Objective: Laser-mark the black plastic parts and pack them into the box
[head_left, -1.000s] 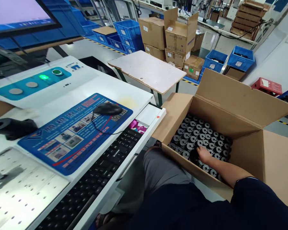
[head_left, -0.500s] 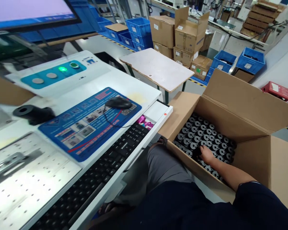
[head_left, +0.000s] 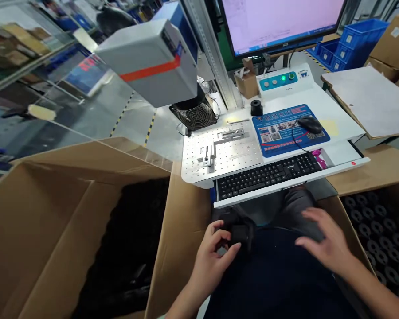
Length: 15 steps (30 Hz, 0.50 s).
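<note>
My left hand (head_left: 214, 254) is low in front of my lap, its thumb and fingers curled against a black plastic part (head_left: 240, 233). The part's outline merges with the dark clothing behind it. To the right, my right hand (head_left: 329, 241) is slightly blurred, fingers apart and nothing in it. Beside it stands a cardboard box (head_left: 344, 212) with rows of black ring-topped cylindrical parts (head_left: 375, 227). A similar black cylinder with a flanged base (head_left: 256, 107) stands on the white bench by the mouse mat.
On the left, a large open carton (head_left: 173, 208) holds many dark pieces. Ahead are a perforated metal plate (head_left: 226, 150) with clamps, a grey machine head (head_left: 153, 62), a keyboard drawer (head_left: 269, 177), a mouse (head_left: 309, 124), a monitor (head_left: 282, 26) and a button panel (head_left: 279, 81).
The view has swung left from the right-hand box to the bench. My right hand has left the box and now is open over my lap. My left hand has come into view with a black part.
</note>
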### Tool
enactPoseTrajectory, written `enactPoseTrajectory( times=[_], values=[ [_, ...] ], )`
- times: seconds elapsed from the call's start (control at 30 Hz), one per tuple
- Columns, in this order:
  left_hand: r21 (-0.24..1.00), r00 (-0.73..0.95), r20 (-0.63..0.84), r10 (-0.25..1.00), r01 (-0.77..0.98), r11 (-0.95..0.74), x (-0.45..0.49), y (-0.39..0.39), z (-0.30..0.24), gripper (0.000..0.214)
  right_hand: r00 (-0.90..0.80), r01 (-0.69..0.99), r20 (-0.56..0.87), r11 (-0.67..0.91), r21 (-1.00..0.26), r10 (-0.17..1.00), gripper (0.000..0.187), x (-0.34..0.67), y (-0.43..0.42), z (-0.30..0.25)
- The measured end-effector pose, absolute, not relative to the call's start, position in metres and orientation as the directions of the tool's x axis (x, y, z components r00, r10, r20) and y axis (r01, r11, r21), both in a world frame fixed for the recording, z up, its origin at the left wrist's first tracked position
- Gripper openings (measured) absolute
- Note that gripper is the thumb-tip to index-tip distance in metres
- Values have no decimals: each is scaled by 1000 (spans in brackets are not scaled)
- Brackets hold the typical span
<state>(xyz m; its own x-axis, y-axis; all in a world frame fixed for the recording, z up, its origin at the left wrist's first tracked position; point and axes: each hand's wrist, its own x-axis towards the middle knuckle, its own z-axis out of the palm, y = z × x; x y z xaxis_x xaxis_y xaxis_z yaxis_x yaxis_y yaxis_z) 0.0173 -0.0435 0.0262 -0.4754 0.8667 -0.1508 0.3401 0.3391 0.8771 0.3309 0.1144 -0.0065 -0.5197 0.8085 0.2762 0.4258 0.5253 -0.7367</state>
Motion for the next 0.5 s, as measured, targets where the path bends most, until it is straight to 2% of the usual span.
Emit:
enactPoseTrajectory(
  times=[0.1, 0.2, 0.33, 0.43, 0.5],
  values=[
    [876, -491, -88, 867, 377, 302, 34, -42, 25, 21, -759, 233, 296, 666, -709, 580, 77, 246, 91, 11],
    [879, -506, -54, 861, 385, 282, 39, -48, 23, 16, -871, 153, 250, 719, -678, 422, 69, 195, 78, 10],
    [908, -555, -111, 824, 280, 311, 34, -61, 14, 15, -909, 135, 191, 697, -705, 369, 61, 166, 70, -2],
    [939, -578, -146, 803, 175, 296, 23, -75, 8, 19, -906, 121, 175, 634, -764, 385, 60, 159, 70, -8],
    [945, -639, -108, 762, 171, 278, 6, -88, 5, 21, -892, 138, 160, 591, -795, 423, 60, 157, 76, -8]
  ],
)
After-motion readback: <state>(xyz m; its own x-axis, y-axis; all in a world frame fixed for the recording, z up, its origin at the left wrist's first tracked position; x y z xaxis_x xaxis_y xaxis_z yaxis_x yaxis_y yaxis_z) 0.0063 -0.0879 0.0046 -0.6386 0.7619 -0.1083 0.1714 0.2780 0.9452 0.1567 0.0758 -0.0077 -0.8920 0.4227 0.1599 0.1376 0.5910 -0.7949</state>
